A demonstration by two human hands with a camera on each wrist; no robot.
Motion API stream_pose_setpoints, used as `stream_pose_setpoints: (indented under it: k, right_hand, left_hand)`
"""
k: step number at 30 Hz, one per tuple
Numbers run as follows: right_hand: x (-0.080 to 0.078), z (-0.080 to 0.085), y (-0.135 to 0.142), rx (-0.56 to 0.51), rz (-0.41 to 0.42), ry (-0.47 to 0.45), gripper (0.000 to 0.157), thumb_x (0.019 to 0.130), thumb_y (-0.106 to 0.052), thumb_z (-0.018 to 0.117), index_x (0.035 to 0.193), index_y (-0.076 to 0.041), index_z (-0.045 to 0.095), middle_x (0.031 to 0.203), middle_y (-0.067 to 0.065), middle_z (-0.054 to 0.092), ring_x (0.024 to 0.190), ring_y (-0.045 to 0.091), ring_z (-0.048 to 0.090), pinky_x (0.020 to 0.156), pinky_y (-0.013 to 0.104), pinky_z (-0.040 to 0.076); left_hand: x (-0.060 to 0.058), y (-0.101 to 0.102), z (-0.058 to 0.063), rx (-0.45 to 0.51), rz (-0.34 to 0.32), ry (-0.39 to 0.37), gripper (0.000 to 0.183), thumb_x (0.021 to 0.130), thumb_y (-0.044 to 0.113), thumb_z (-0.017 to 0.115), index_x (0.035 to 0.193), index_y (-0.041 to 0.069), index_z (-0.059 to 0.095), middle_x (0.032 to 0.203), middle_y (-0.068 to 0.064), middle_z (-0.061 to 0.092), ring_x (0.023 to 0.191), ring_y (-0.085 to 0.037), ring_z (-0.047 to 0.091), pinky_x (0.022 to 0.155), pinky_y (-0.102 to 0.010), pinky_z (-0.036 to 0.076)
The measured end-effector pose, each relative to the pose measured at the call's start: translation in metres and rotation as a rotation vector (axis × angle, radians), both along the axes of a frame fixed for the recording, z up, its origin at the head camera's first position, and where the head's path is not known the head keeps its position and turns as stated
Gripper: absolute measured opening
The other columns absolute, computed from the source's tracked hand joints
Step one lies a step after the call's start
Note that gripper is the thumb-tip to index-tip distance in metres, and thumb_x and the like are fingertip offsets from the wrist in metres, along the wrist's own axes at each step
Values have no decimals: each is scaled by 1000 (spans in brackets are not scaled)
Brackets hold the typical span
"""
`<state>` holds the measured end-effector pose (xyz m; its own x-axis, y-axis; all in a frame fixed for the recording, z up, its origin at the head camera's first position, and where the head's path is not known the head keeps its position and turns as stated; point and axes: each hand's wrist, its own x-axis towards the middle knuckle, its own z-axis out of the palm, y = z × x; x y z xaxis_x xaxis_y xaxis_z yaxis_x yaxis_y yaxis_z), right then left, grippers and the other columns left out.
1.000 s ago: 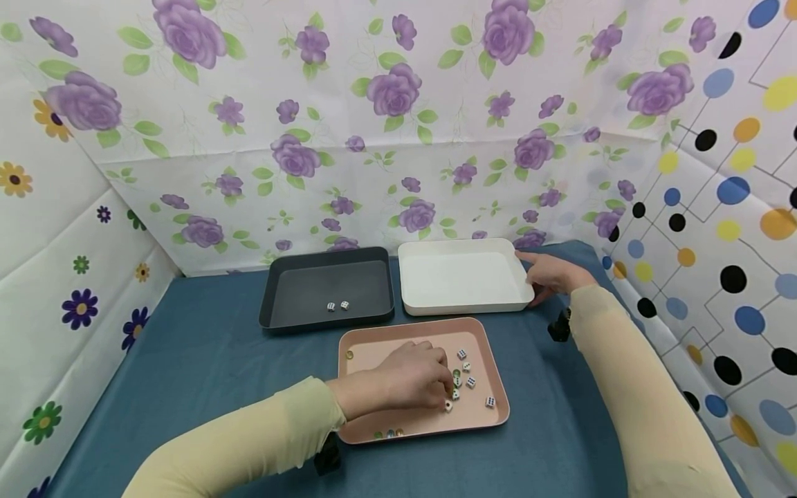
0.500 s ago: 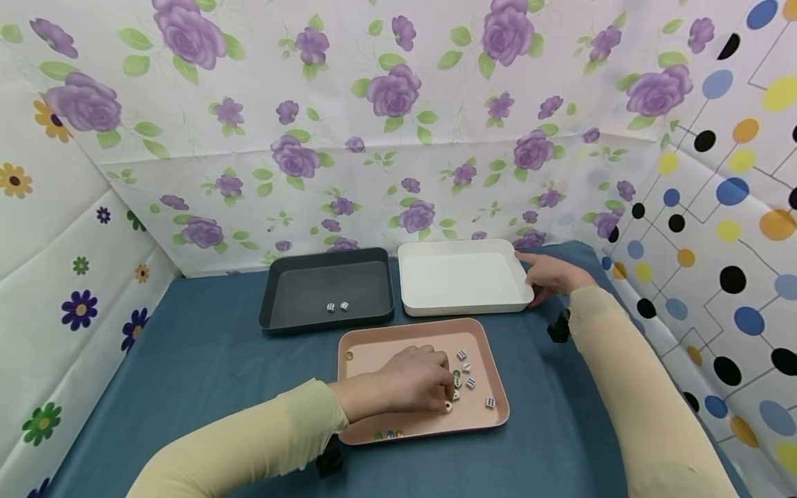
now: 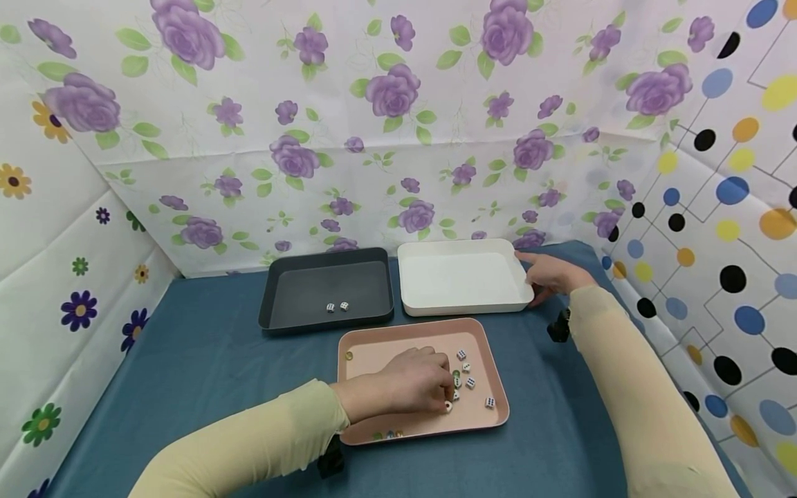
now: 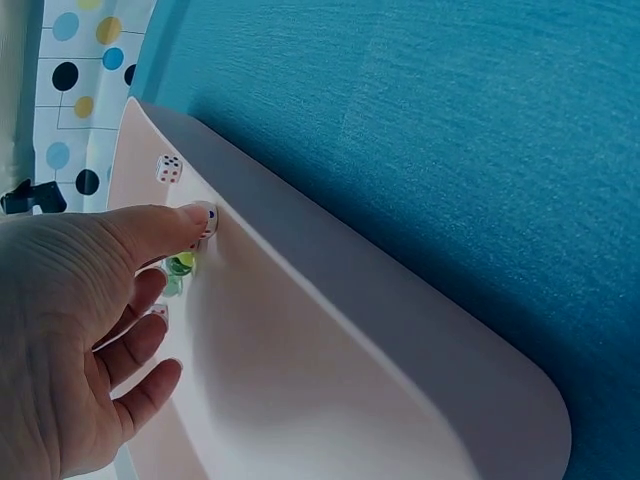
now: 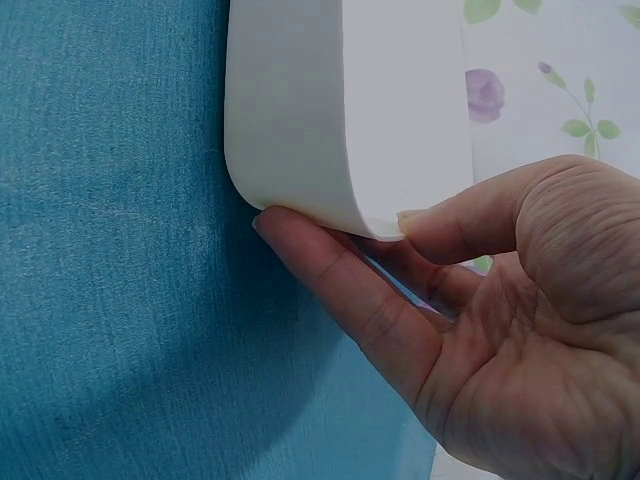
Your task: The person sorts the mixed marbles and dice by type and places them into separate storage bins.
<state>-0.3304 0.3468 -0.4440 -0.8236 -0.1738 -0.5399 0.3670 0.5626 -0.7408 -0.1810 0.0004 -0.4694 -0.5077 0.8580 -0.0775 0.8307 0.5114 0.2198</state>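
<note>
Over the pink tray [image 3: 367, 337], my left hand [image 3: 411, 380] reaches down with fingers bent among white dice. In the left wrist view its thumb lies against a white die [image 4: 208, 218] near the tray's wall; the index fingertip is hidden behind the thumb. Green glass pieces [image 4: 178, 264] lie just past the thumb. More dice [image 3: 470, 382] are spread at the tray's right side. My right hand [image 3: 551, 272] holds the right end of the white tray [image 3: 463, 277], thumb on the rim and fingers against the outer wall, as the right wrist view shows.
A dark grey tray [image 3: 311, 280] at the back left holds two dice [image 3: 337, 306]. Small glass pieces [image 3: 390, 435] lie along the pink tray's front edge, with a yellowish one [image 3: 349, 355] in its left corner. Patterned cloth walls [image 3: 373, 138] surround the blue table [image 3: 212, 346].
Almost nothing differs. My left forearm has shifted very slightly right, while the left fingers stay at the same dice and my right hand keeps its hold on the white tray.
</note>
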Motion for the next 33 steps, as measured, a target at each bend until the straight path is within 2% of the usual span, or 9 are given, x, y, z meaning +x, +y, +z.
stream_pose_setpoints:
  k: [12, 17, 23, 29, 33]
  right_hand:
    - [0, 1, 0, 6, 4, 10, 88, 99, 9, 43, 165, -24, -4, 166, 30, -3, 101, 35, 69, 81, 49, 59]
    - [1, 2, -1, 1, 6, 9, 88, 98, 9, 43, 165, -23, -4, 165, 30, -3, 102, 35, 69, 82, 50, 59]
    - [1, 0, -1, 4, 5, 11, 88, 98, 9, 43, 165, -23, -4, 166, 29, -5, 105, 37, 67, 83, 50, 59]
    - [0, -2, -1, 10, 1, 11, 88, 98, 8, 44, 165, -24, -4, 166, 29, -6, 107, 37, 66, 81, 49, 59]
    - [-1, -3, 0, 5, -1, 9, 89, 98, 9, 44, 165, -24, -4, 166, 28, -7, 109, 38, 65, 81, 49, 59]
  left_hand:
    - [0, 0, 0, -12, -7, 23, 9, 86, 40, 83, 89, 34, 77, 92, 16, 56, 78, -3, 42, 66, -20, 35]
    - [0, -2, 4, -9, 8, 13, 9, 87, 41, 83, 89, 35, 77, 94, 17, 56, 80, -3, 43, 68, -21, 36]
    - [-3, -8, 15, 23, 26, 19, 6, 87, 36, 81, 92, 34, 78, 97, 15, 57, 83, -5, 45, 71, -22, 39]
    - [-6, -16, 32, 74, 50, 27, 6, 89, 37, 80, 95, 34, 78, 100, 13, 56, 92, -8, 48, 82, -29, 44]
    - [-6, -21, 43, 118, 60, 39, 6, 90, 36, 79, 95, 33, 78, 101, 13, 57, 91, -9, 48, 80, -28, 44]
